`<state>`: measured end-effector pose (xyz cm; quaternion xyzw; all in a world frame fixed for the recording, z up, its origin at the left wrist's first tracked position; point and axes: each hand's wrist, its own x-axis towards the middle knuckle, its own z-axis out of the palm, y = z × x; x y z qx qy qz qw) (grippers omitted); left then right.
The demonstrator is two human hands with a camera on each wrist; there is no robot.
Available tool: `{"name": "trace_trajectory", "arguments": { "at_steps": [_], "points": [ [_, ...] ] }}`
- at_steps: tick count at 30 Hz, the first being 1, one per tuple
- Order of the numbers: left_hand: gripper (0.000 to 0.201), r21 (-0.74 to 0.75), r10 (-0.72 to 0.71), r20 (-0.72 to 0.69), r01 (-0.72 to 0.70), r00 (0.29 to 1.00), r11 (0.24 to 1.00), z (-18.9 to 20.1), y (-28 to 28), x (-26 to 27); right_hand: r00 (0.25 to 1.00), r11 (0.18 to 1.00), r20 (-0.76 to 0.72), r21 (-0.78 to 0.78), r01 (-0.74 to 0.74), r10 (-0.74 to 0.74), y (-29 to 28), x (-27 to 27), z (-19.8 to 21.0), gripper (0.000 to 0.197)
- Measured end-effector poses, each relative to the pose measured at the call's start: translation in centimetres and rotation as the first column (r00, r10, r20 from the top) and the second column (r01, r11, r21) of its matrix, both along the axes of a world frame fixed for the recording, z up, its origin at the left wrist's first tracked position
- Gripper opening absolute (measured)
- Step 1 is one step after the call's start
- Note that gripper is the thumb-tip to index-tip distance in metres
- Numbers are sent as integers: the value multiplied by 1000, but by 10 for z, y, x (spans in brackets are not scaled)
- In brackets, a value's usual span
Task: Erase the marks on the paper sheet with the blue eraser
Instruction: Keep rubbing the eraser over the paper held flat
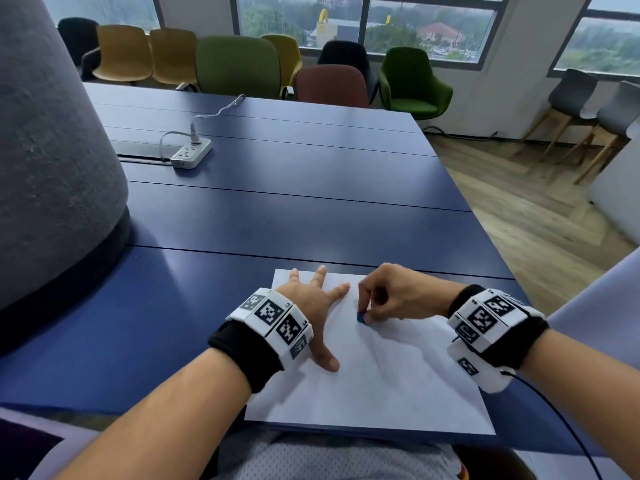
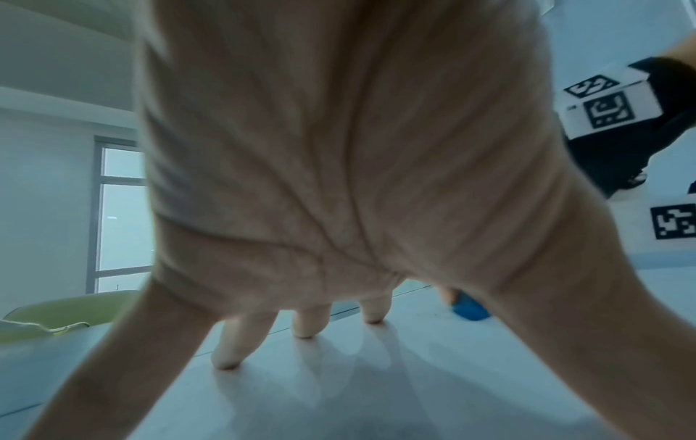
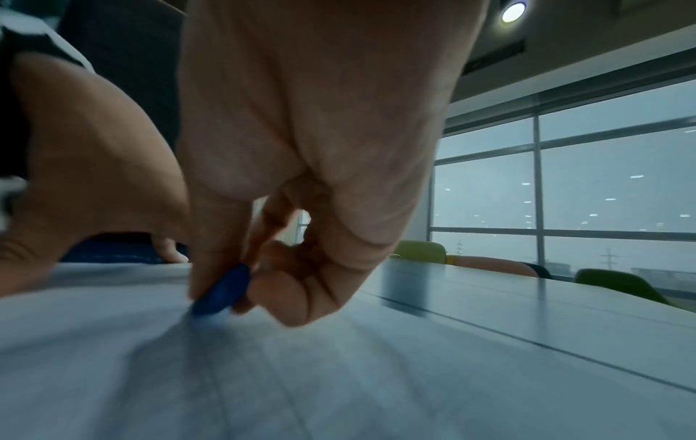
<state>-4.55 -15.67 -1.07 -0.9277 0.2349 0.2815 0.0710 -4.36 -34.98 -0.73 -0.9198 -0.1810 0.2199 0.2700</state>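
Head view, blue eraser pinched in right hand grip, touching paper sheet

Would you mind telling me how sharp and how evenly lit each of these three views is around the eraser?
Head view: sharp, soft daylight, blue eraser small but clear on the paper sheet. Left wrist view: the left hand fills the frame, backlit and soft, casting finger shadows. Right wrist view: the right hand is dim, the eraser smeared by motion blur, with a ceiling light glaring.
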Motion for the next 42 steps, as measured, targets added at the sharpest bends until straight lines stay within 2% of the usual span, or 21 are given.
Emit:
{"name": "trace_trajectory", "arguments": {
  "at_steps": [2,6,7,9,11,12,13,16,17,19,22,24,26,28,30,33,35,39,41,42],
  "points": [
    [137,-3,4,-2,-4,1000,1000,0,0,0,998,998,-40,-39,-49,47,2,-2,5,4],
    [136,-8,6,2,-6,1000,1000,-1,0,0,984,998,167,5,64,-64,3,5,0,3],
    [136,-6,5,2,-5,1000,1000,-1,0,0,986,997,148,37,69,-74,2,2,0,3],
    [137,-7,4,2,-4,1000,1000,-1,0,0,1000,999,2,47,5,-5,1,-8,2,3],
    [137,-8,6,1,-6,1000,1000,-1,1,-1,987,996,-137,-16,-89,86,2,-17,7,5],
    [137,-8,5,2,-5,1000,1000,0,0,0,984,994,-150,-43,-104,97,2,-18,9,5],
    [137,-7,4,2,-4,1000,1000,0,0,0,989,995,-121,-49,-87,81,3,-15,8,5],
    [137,-13,7,7,-7,1000,1000,-1,0,1,991,998,119,8,60,-60,0,1,0,4],
    [137,-14,8,9,-8,1000,1000,-1,0,0,984,995,150,34,92,-96,-3,3,-2,5],
    [136,-14,7,15,-7,1000,1000,-1,0,-1,995,997,71,51,61,-64,-6,-1,-3,5],
    [136,-8,3,14,-3,1000,1000,1,-1,-2,992,996,-89,0,-84,84,-3,-11,2,4],
    [136,-10,3,16,-3,1000,1000,0,-1,-2,998,998,-36,-17,-57,57,-1,-5,2,6],
    [136,-15,7,20,-6,1000,1000,-1,0,-2,996,999,72,-5,43,-43,-2,8,-2,11],
    [136,-18,8,26,-8,1000,1000,-1,0,-2,988,998,142,-4,57,-56,-1,12,-4,11],
    [135,-19,4,28,-3,1000,1000,0,-1,-3,995,998,94,-45,-41,45,1,4,-2,7],
    [136,-25,3,28,-2,1000,1000,0,0,-4,980,976,-92,-117,-186,175,10,-7,6,10],
    [136,-30,8,29,-7,1000,1000,0,0,-4,985,978,-61,-125,-166,159,12,1,8,7],
    [135,-26,9,29,-8,1000,1000,-1,0,-3,985,992,174,-123,6,16,7,22,2,9],
    [135,-23,7,28,-6,1000,1000,0,0,-3,987,994,161,-112,-5,23,7,15,3,8],
    [135,-23,7,27,-7,1000,1000,0,0,-3,993,992,100,-119,-47,59,8,8,4,8]
  ]
}}
